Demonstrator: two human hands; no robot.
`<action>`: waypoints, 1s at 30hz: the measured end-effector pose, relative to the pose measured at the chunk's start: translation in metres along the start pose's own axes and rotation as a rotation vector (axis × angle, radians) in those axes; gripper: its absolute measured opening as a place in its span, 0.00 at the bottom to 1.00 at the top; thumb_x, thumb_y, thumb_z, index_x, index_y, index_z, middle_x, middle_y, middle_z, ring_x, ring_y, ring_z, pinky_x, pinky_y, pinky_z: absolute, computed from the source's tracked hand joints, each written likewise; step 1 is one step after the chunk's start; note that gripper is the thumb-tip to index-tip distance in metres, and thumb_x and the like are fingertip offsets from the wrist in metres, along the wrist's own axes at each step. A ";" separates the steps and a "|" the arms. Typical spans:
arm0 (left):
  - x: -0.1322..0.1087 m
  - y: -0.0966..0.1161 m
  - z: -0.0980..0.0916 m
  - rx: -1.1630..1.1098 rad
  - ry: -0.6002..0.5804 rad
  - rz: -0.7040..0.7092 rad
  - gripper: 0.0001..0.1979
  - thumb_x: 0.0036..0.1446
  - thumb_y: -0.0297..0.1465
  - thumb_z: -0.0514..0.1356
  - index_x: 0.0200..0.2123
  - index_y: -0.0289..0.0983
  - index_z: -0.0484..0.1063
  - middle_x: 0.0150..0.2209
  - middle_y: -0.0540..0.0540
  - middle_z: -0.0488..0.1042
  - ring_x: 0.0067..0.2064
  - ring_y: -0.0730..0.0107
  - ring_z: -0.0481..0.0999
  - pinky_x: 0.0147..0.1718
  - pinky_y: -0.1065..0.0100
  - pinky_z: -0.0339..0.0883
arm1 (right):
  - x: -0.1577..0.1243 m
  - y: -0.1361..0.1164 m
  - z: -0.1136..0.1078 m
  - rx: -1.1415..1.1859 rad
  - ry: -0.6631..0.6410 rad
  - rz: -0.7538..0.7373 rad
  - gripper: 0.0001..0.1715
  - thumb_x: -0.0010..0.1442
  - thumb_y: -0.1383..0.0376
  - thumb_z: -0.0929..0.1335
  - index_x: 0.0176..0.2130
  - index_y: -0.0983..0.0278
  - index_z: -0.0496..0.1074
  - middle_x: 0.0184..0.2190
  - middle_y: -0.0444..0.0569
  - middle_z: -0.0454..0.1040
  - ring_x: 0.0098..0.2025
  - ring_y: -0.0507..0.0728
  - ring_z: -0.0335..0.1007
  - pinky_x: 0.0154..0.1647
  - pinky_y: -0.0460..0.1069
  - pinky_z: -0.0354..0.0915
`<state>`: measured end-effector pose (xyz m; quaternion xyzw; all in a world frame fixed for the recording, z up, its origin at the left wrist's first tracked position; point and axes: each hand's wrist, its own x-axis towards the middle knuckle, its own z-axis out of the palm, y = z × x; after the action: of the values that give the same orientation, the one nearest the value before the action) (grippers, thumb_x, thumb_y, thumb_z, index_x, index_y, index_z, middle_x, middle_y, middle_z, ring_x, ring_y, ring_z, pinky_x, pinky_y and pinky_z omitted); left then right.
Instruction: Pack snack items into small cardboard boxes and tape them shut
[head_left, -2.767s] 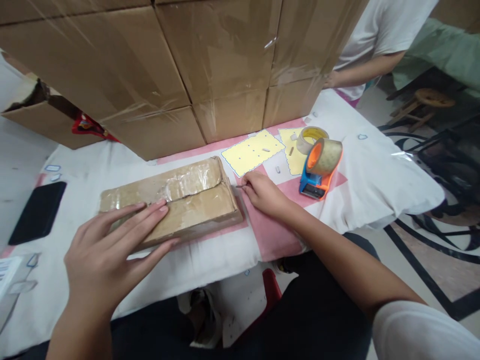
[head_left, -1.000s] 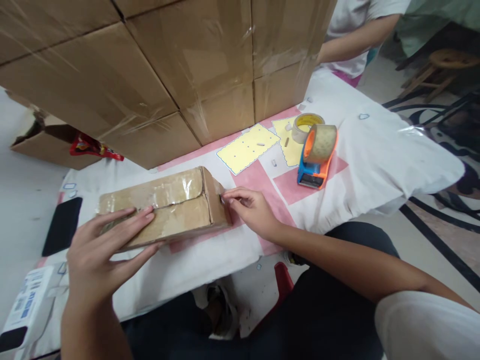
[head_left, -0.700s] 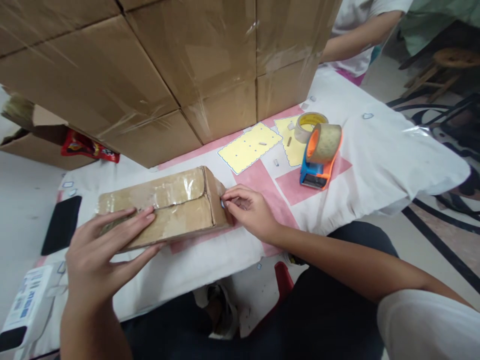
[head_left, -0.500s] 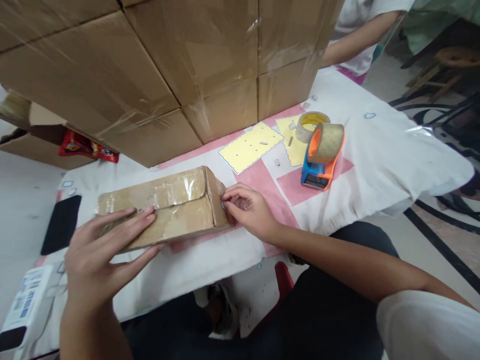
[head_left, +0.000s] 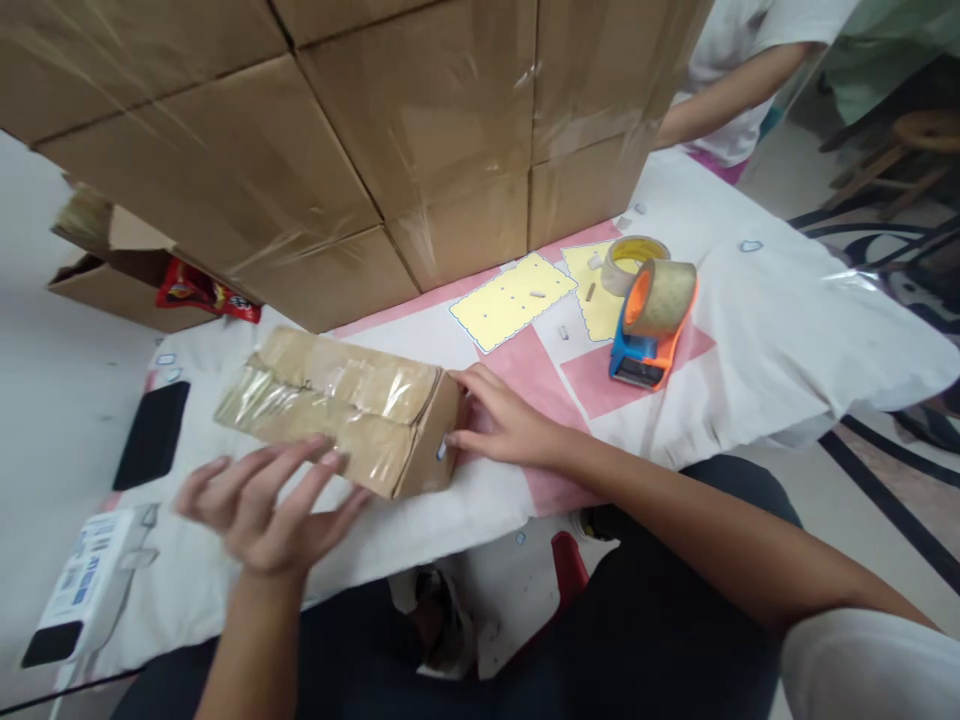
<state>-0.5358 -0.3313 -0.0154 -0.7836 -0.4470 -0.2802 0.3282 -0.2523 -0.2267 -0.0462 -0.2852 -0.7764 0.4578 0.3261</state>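
Note:
A small cardboard box (head_left: 360,405) lies in front of me, clear tape over its top seam and a small white-and-blue label on its right end. My right hand (head_left: 499,415) grips that right end, thumb against the end face and fingers round the far corner. Over the near edge of the box is my left hand (head_left: 281,500), fingers spread and slightly blurred; I cannot tell whether its fingertips touch the cardboard.
A stack of taped cartons (head_left: 450,130) stands behind the box. To the right are a tape dispenser (head_left: 652,325), a tape roll (head_left: 611,265) and yellow sheets (head_left: 514,300). At left lie a black phone-like slab (head_left: 152,435), a white device (head_left: 86,580) and a red packet (head_left: 206,290). A co-worker's arm (head_left: 735,95) shows behind.
The box has turned, its right end swinging toward me. My left hand has come off its top toward the near edge. My right hand has gone from a pinch at the end face to the far corner.

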 end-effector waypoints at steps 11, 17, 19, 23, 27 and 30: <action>0.024 0.096 0.022 -0.188 0.004 -0.446 0.43 0.50 0.29 0.69 0.61 0.48 0.45 0.66 0.34 0.49 0.73 0.46 0.41 0.64 0.28 0.46 | -0.010 -0.007 0.025 -0.023 0.037 -0.023 0.27 0.60 0.62 0.71 0.56 0.62 0.61 0.53 0.56 0.66 0.56 0.62 0.65 0.55 0.59 0.65; 0.006 0.091 0.040 -0.199 0.165 -0.439 0.40 0.43 0.31 0.71 0.54 0.46 0.49 0.64 0.36 0.52 0.71 0.44 0.47 0.65 0.32 0.45 | -0.007 -0.005 0.026 -0.114 -0.001 -0.047 0.30 0.61 0.59 0.72 0.57 0.64 0.60 0.53 0.57 0.69 0.55 0.63 0.67 0.54 0.58 0.66; 0.003 0.090 0.043 -0.197 0.169 -0.456 0.41 0.41 0.30 0.71 0.53 0.46 0.50 0.63 0.37 0.52 0.70 0.44 0.47 0.65 0.34 0.46 | -0.006 -0.005 0.025 -0.151 -0.011 -0.049 0.29 0.61 0.58 0.72 0.56 0.64 0.60 0.52 0.57 0.69 0.54 0.63 0.67 0.53 0.58 0.67; 0.002 0.088 0.044 -0.207 0.173 -0.423 0.41 0.42 0.29 0.71 0.54 0.45 0.50 0.61 0.37 0.53 0.70 0.44 0.48 0.65 0.34 0.48 | -0.003 -0.003 0.024 -0.217 -0.037 -0.061 0.28 0.63 0.56 0.71 0.55 0.65 0.60 0.50 0.58 0.70 0.53 0.63 0.68 0.51 0.58 0.67; 0.004 0.084 0.043 -0.229 0.220 -0.370 0.43 0.40 0.29 0.72 0.57 0.44 0.52 0.62 0.37 0.55 0.70 0.45 0.48 0.67 0.35 0.45 | 0.000 -0.001 0.026 -0.228 -0.032 -0.074 0.29 0.64 0.56 0.70 0.56 0.67 0.59 0.51 0.59 0.69 0.54 0.64 0.67 0.53 0.59 0.67; 0.002 0.081 0.042 -0.240 0.244 -0.329 0.50 0.34 0.28 0.74 0.59 0.45 0.53 0.63 0.38 0.56 0.69 0.43 0.51 0.66 0.34 0.48 | -0.002 -0.003 0.027 -0.258 -0.038 -0.041 0.31 0.63 0.54 0.71 0.57 0.68 0.60 0.51 0.60 0.69 0.53 0.65 0.67 0.54 0.60 0.67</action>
<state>-0.4567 -0.3292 -0.0617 -0.6940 -0.4891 -0.4736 0.2342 -0.2725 -0.2436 -0.0538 -0.3004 -0.8404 0.3526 0.2813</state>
